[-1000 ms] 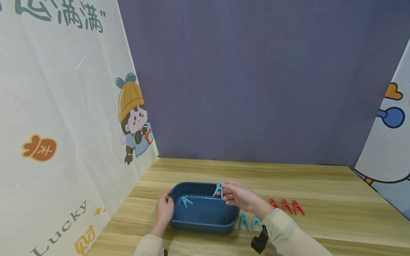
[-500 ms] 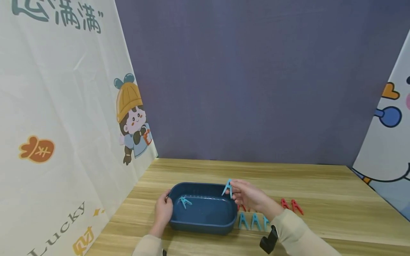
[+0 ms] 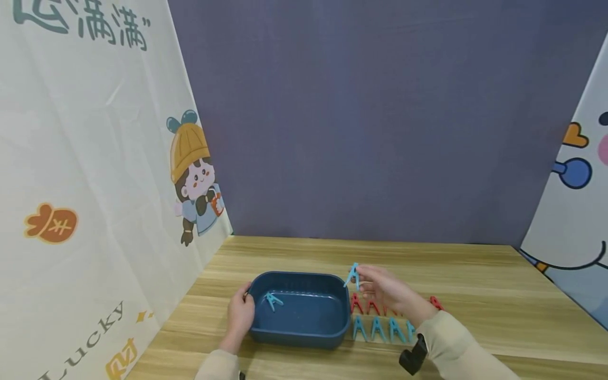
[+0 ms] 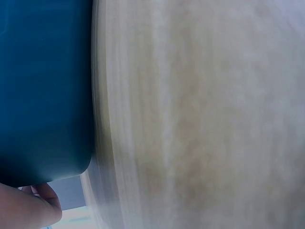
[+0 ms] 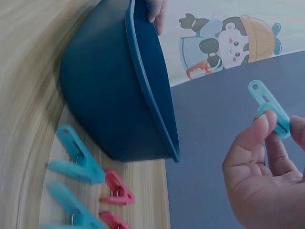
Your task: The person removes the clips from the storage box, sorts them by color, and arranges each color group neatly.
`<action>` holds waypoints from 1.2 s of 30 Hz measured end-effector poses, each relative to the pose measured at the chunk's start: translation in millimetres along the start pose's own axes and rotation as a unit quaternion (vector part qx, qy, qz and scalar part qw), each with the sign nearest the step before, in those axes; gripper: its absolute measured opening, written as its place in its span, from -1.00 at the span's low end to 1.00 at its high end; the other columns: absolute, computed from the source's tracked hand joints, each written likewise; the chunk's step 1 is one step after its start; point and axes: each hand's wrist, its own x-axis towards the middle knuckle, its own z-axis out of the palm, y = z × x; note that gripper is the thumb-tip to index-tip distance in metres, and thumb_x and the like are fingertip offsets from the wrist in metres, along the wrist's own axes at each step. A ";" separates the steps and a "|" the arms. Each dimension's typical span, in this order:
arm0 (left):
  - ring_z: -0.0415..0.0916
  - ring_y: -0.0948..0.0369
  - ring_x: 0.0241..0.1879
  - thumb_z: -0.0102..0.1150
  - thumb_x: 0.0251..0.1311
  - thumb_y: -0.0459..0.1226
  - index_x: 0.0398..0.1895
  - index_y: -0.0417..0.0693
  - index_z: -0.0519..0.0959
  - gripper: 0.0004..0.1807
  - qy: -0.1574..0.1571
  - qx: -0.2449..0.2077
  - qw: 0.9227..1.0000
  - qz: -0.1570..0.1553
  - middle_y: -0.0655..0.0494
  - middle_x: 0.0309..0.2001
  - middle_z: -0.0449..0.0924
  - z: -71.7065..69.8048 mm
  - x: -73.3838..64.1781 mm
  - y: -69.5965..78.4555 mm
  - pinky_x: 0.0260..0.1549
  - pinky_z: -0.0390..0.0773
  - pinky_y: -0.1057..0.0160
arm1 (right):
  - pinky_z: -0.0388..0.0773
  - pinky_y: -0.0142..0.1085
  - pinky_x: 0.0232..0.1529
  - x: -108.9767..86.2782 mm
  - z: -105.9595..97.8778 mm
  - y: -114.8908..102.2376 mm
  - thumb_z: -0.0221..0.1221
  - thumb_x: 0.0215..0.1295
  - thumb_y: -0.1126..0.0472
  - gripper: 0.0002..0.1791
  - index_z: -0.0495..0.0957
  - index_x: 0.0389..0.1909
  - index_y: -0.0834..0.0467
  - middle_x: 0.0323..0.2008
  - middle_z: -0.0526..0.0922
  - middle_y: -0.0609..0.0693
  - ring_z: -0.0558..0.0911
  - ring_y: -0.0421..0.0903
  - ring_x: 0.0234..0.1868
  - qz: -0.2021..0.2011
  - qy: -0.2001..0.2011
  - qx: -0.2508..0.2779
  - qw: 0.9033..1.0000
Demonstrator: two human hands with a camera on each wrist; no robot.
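Observation:
My left hand (image 3: pixel 241 312) grips the left rim of a dark blue rectangular basin (image 3: pixel 299 338), thumb at the edge. Inside the basin, toward its left side, lies one light blue clothespin (image 3: pixel 274 301). My right hand (image 3: pixel 387 287) pinches another light blue clothespin (image 5: pixel 269 107) between thumb and fingers, up in the air just beyond the basin's right rim. Below that hand, several light blue clothespins (image 3: pixel 377 329) stand in a row on the table, with a row of red clothespins (image 3: pixel 356 304) behind them. My forearm and hand hide part of both rows.
The wooden table (image 3: pixel 456 264) runs back to a plain grey-blue cloth backdrop (image 3: pixel 351 121). White printed cloth (image 3: pixel 119 174) with cartoon figures hangs on the left, and a similar printed cloth (image 3: pixel 565 221) on the right. A black strap device (image 3: pixel 414 354) sits on my right wrist.
My right hand, pinching the light blue clothespin, has moved right from over the basin to past its right rim, uncovering more of the clothespin rows. My left hand stays on the basin.

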 end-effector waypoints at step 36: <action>0.37 0.03 -0.29 -0.25 0.18 -0.53 0.12 -0.50 0.35 -0.58 -0.004 0.003 1.000 0.016 -0.28 -0.15 0.47 -1.6 -0.8 1.8 -0.30 0.38 0.13 | 0.45 -0.40 -0.40 -45.2 -54.6 3.5 -0.12 0.43 0.13 -0.72 0.53 -0.05 0.06 -0.44 0.50 -0.12 0.46 -0.28 -0.49 0.015 0.004 -0.042 0.999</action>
